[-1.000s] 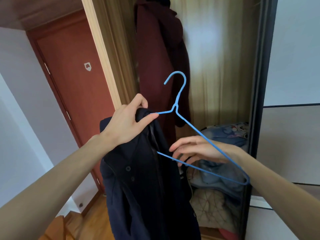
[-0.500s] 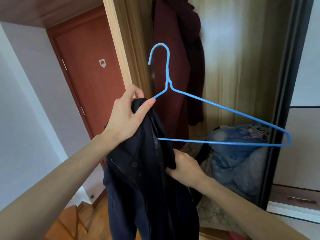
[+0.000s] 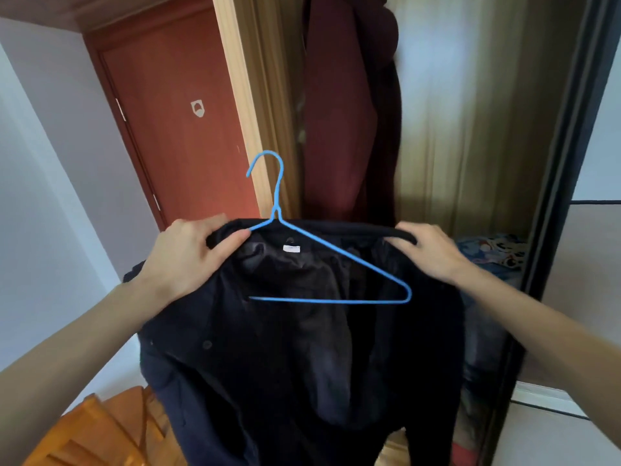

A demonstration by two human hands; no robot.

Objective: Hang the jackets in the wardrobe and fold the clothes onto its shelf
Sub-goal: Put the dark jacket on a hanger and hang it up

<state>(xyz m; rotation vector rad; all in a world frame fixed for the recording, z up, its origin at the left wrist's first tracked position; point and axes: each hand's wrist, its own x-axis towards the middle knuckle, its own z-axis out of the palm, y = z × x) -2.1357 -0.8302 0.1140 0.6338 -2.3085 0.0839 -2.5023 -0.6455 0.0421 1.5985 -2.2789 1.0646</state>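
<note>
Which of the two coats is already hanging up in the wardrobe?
The dark red coat, hanging inside the wardrobe. The navy jacket is held up by both hands, left hand and right hand, with only one shoulder on the blue hanger.

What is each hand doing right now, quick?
Left hand: fingers grip the dark jacket at the collar, by the blue hanger.
Right hand: fingers hold the jacket's collar at the other end.
</note>
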